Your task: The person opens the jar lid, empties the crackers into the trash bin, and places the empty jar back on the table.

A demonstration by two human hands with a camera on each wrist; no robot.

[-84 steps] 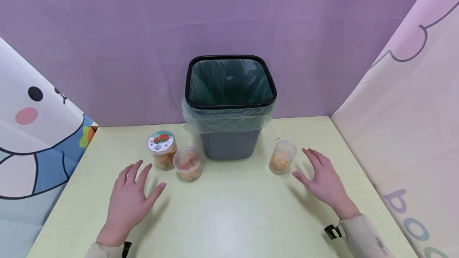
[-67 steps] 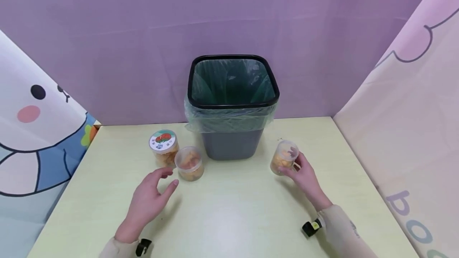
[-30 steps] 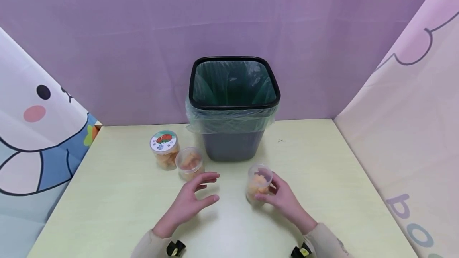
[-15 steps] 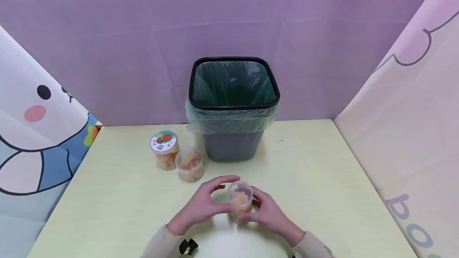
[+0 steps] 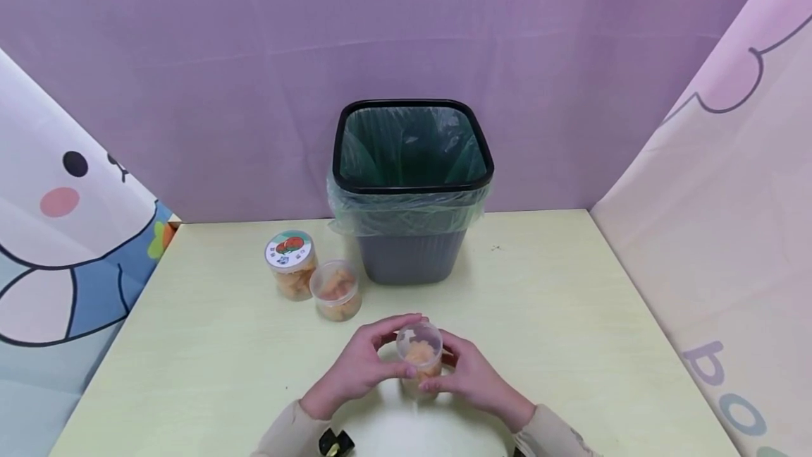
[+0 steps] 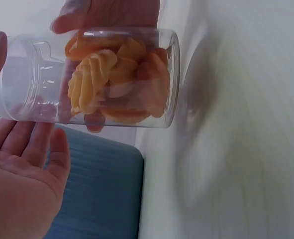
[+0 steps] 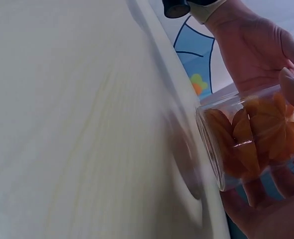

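Note:
A clear plastic jar (image 5: 421, 355) of orange shell-shaped pieces stands upright between my hands near the front of the table. My left hand (image 5: 363, 362) pinches it around its translucent top, thumb in front and fingers behind. Lower on the body, my right hand (image 5: 472, 376) grips the jar from the right side. In the left wrist view the jar (image 6: 117, 79) lies sideways, its base close over the table, and the right hand (image 6: 122, 14) wraps its far side. The right wrist view catches the jar's lower part (image 7: 253, 137); its top is out of frame.
A wide jar with a tomato-printed lid (image 5: 289, 250) and a shorter clear jar (image 5: 335, 291) sit close together at the back left. Behind, a grey bin (image 5: 409, 256) with a black rim and green liner stands against the purple cloth (image 5: 254, 90).
My right hand took hold of the jar at the right and brought it left and nearer. My left hand came in from the left and now grips its top.

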